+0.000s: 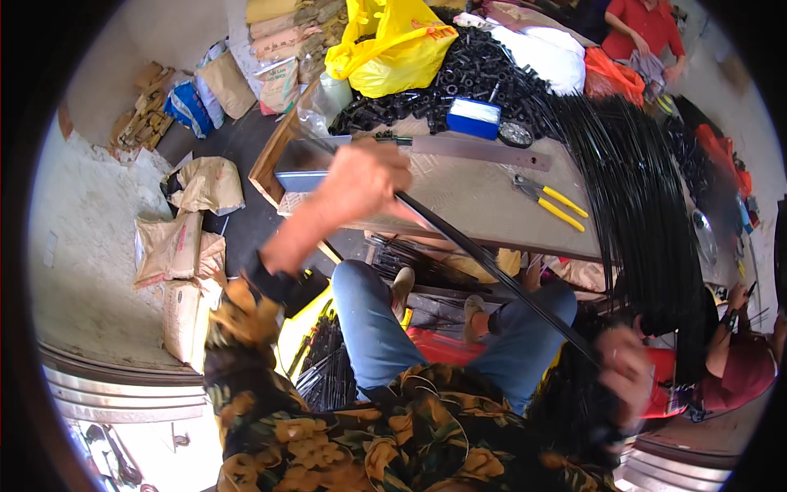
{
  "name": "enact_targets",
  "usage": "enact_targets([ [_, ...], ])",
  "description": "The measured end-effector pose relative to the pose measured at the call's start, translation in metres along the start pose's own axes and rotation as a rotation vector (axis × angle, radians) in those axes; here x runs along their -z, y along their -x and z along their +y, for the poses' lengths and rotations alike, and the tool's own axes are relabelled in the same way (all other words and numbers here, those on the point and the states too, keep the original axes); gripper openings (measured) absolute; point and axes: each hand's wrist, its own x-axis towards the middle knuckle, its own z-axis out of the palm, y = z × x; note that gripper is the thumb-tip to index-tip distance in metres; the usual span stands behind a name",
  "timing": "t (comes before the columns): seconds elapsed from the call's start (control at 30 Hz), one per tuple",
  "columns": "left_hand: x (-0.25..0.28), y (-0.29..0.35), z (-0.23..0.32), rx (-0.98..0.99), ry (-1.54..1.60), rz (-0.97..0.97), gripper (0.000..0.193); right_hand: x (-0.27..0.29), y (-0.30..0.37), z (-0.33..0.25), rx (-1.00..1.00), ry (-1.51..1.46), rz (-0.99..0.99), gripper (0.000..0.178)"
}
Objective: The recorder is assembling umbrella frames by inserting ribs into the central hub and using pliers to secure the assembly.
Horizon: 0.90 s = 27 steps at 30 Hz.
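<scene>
A long, thin black strip (pixel 492 266) slants down from upper left to lower right across my lap. Above the near edge of the worktable, my left hand (pixel 369 176) is closed around its upper end. At the lower right, my right hand (pixel 627 373) is curled at the other end, blurred by motion. On the table beyond lies a flat metal bar (pixel 479 152), close to my left hand. Pliers with yellow handles (pixel 561 209) rest to the right of it. A blue box (pixel 474 117) and a small round dial-like object (pixel 515 134) sit behind the bar.
A heap of small black parts (pixel 484 70) and a yellow plastic bag (pixel 393 53) cover the table's far side. Black rods (pixel 631 189) hang over its right end. Paper sacks (pixel 176 262) stand at left. Other people (pixel 648 33) are at far right and right.
</scene>
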Motion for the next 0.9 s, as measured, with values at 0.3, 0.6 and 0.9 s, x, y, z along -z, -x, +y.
enact_targets([
  [0.3, -0.083, -0.009, 0.07, -0.512, -0.05, -0.702, 0.041, -0.297, 0.093, 0.254, -0.335, -0.34, -1.156, 0.049],
  [0.6, -0.072, -0.029, 0.113, -0.525, 0.157, -0.66, 0.044, -0.207, -0.028, 0.149, -0.443, -0.533, -0.669, 0.024],
  [0.9, -0.084, 0.06, 0.116, 0.287, 0.545, 0.301, 0.01, -0.188, -0.037, 0.142, -0.398, -0.527, -0.554, 0.022],
])
